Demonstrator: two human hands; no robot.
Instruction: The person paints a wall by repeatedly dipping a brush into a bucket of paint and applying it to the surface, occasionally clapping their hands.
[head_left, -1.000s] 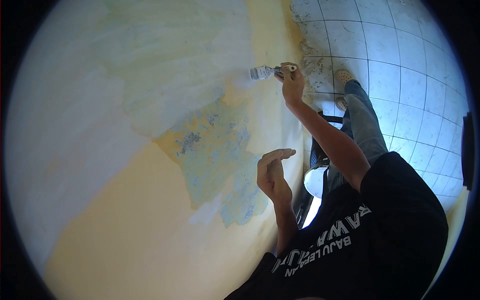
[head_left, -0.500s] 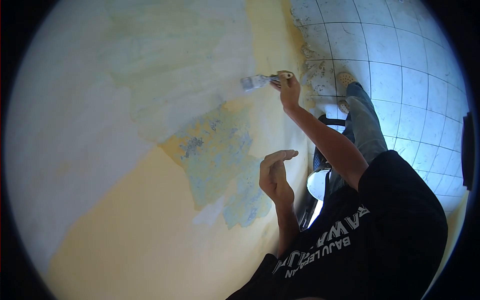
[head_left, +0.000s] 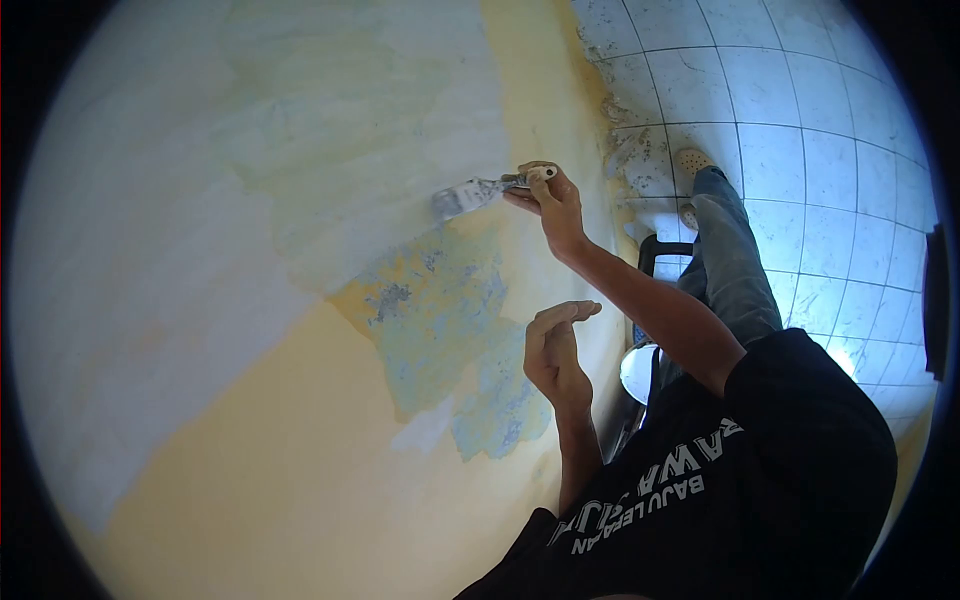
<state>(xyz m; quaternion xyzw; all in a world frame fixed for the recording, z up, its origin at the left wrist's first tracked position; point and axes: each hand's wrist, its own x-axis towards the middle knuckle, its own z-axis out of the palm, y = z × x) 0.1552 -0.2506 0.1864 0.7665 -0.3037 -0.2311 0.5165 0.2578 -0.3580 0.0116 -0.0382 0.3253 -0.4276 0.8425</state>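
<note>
**Mia:** How much of the wall (head_left: 250, 470) has the person painted?

**Ben:** A big part, it looks like. The pale painted part (head_left: 330, 130) covers the top and one side. The yellow part (head_left: 300, 500) has no new paint on it, and the blotchy blue-green patch (head_left: 440, 320) is bare too. So a lot seems left to do.

**Mia:** Where is the brush (head_left: 468, 194)?

**Ben:** Its hairs press on the wall, right at the edge of the pale paint, just above the blue-green patch.

**Mia:** Who holds it?

**Ben:** The right hand (head_left: 552, 203). Its fingers are wrapped tight around the handle.

**Mia:** And the other hand?

**Ben:** The left hand (head_left: 553, 350) holds nothing. Its fingers are out flat and close together, up in the air near the wall, beside the patch.

**Mia:** Let's count!

**Ben:** One brush. Two hands. One blue-green patch. One white round thing (head_left: 638, 372) down by the person's legs, maybe a pail, but it is too hidden to tell. The tiled floor (head_left: 800, 120) has lots of squares.
</note>
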